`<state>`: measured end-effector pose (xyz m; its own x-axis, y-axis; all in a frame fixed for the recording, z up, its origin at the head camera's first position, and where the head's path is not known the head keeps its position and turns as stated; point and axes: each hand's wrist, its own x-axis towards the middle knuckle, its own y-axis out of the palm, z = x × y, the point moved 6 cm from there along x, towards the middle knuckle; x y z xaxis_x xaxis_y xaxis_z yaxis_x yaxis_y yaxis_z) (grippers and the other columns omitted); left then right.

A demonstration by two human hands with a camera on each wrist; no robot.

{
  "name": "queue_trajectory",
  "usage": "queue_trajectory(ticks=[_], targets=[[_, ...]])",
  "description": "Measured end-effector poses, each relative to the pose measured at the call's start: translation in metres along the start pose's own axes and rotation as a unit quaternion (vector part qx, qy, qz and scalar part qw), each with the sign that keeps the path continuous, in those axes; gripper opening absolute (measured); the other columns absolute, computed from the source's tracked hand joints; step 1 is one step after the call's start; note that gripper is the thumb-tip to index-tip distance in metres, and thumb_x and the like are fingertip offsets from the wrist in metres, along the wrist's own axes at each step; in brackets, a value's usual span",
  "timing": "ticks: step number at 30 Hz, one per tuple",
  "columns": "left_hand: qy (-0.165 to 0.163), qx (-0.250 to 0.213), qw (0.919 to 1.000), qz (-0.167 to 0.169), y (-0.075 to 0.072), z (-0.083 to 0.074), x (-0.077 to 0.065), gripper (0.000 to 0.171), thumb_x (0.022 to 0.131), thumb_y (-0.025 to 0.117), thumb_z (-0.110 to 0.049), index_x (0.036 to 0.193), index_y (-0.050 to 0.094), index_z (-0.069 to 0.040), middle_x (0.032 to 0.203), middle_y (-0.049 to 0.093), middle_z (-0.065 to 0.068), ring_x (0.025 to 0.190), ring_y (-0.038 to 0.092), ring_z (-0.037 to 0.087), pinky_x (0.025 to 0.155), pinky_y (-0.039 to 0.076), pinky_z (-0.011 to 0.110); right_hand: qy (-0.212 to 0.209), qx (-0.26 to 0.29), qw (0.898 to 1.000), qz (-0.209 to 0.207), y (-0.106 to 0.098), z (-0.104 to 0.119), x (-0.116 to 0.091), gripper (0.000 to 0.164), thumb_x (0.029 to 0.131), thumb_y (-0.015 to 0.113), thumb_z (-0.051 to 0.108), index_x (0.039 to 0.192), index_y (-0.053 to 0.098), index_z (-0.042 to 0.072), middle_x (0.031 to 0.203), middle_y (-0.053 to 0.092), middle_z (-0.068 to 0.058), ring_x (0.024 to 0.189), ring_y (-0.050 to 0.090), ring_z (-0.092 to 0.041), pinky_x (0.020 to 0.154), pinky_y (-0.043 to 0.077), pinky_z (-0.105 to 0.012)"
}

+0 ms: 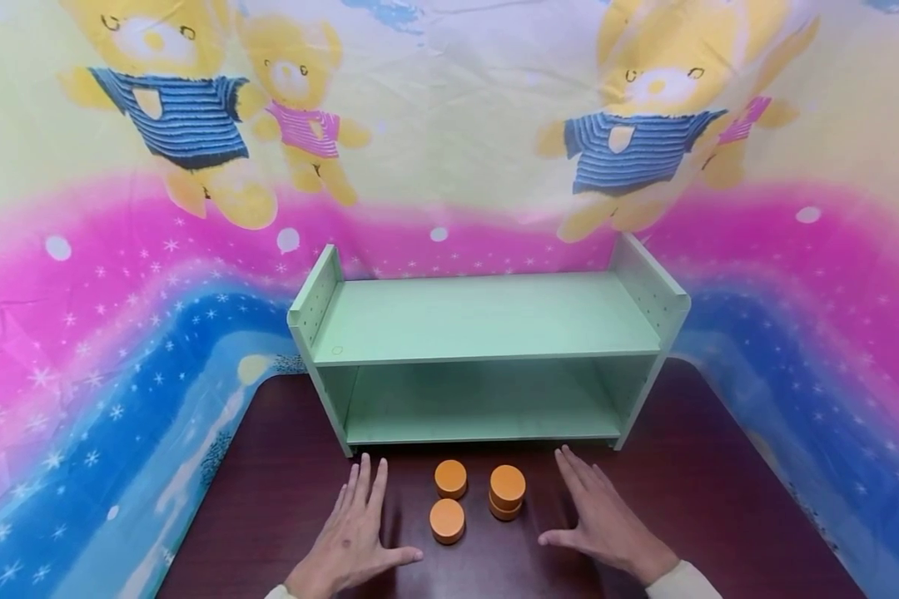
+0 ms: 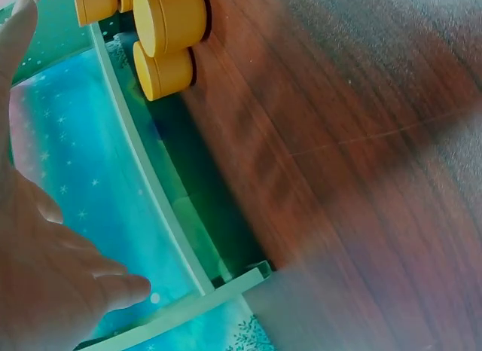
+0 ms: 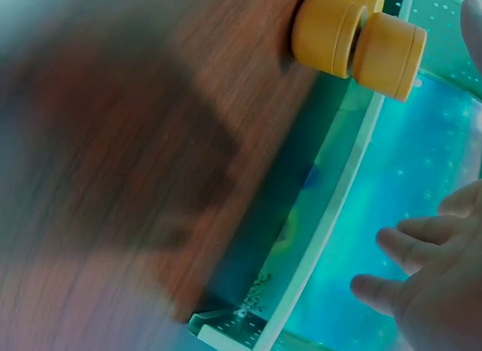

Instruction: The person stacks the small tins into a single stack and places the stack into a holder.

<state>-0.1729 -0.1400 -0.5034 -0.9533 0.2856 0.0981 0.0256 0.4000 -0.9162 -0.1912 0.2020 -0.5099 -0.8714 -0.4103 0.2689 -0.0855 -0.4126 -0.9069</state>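
Note:
Small round orange lidded jars stand between the two hands on the table. On the left, one jar sits just behind another jar. To their right, one jar is stacked on a lower jar. My left hand hovers left of the jars, fingers spread forward and thumb out toward them, holding nothing. My right hand mirrors it on the right side, thumb pointing inward and nothing in its grip. Both wrist views show the jars near the top, apart from the fingers.
A pale green two-tier shelf stands behind the jars, its lower tier facing the hands. The dark reddish-brown table spreads to both sides. A cloth printed with bears hangs around the back and sides.

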Motion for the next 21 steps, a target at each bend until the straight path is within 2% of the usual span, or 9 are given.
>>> queue_trajectory(ticks=[6,10,14,21], targets=[[0.005,-0.023,0.9997,0.009,0.006,-0.001,0.001,0.132,0.068,0.07,-0.079,0.158,0.017,0.001,0.162,0.006,0.029,0.146,0.016,0.047,0.114,0.028,0.061,-0.003,0.012,1.0,-0.004,0.004,0.001,0.004,0.116,0.068,0.086,0.054,0.15,0.033,-0.009,0.154,0.037,-0.024,0.134,0.044,-0.042,0.11,0.036,-0.059],[0.004,-0.044,0.999,0.008,0.01,-0.001,0.003,0.132,0.067,0.072,-0.078,0.158,0.017,-0.001,0.162,0.007,0.028,0.144,0.026,0.047,0.108,0.038,0.059,0.005,0.028,1.0,-0.002,0.008,0.001,0.005,0.115,0.067,0.089,0.051,0.15,0.034,-0.008,0.152,0.039,-0.024,0.133,0.046,-0.042,0.108,0.04,-0.056],[0.008,-0.061,0.9981,-0.001,0.013,-0.001,0.003,0.133,0.066,0.075,-0.076,0.159,0.016,-0.001,0.162,0.012,0.027,0.138,0.038,0.045,0.1,0.048,0.055,0.02,0.056,0.998,0.009,0.014,0.0,0.007,0.113,0.068,0.09,0.047,0.151,0.035,-0.007,0.152,0.04,-0.023,0.134,0.046,-0.04,0.107,0.042,-0.054],[0.008,-0.109,0.9939,0.01,0.022,-0.001,0.004,0.128,0.069,0.077,-0.071,0.159,0.016,-0.003,0.162,0.016,0.024,0.133,0.045,0.044,0.096,0.05,0.055,0.058,0.099,0.993,0.029,0.024,-0.004,0.01,0.11,0.07,0.09,0.044,0.152,0.035,-0.003,0.152,0.041,-0.022,0.135,0.045,-0.038,0.106,0.043,-0.054]])
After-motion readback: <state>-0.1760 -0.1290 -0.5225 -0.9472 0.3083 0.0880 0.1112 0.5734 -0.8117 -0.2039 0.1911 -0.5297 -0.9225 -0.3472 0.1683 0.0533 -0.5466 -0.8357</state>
